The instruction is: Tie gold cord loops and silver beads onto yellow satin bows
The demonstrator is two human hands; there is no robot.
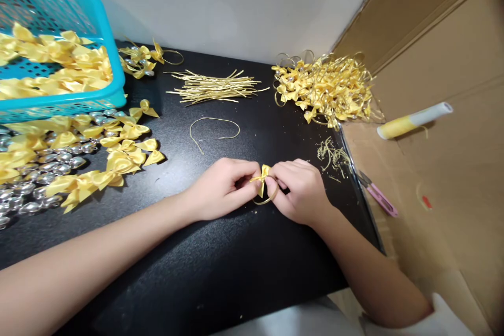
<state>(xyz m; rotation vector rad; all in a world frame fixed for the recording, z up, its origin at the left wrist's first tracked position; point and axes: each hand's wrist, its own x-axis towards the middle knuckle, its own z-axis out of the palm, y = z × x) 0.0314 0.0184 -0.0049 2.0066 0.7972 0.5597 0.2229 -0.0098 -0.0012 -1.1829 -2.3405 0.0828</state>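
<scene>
Between my two hands, just above the black table, is a yellow satin bow [265, 171] with a gold cord loop [269, 199] hanging below it. My left hand [226, 188] pinches the left side of the bow and cord between thumb and forefinger. From the right, my right hand [301, 189] is closed in a pinch on the bow and the loop. The exact grip of the fingertips is partly hidden. A single curved gold cord [214, 118] lies on the table beyond my left hand.
A turquoise basket [114, 58] of yellow bows stands at left, with loose bows [122, 160] and silver beads [63, 168] before it. Cut gold cords [216, 86] lie at the back. Right are piled looped bows [326, 86], cord scraps [333, 155], pink-handled scissors [380, 197] and a tube [413, 121].
</scene>
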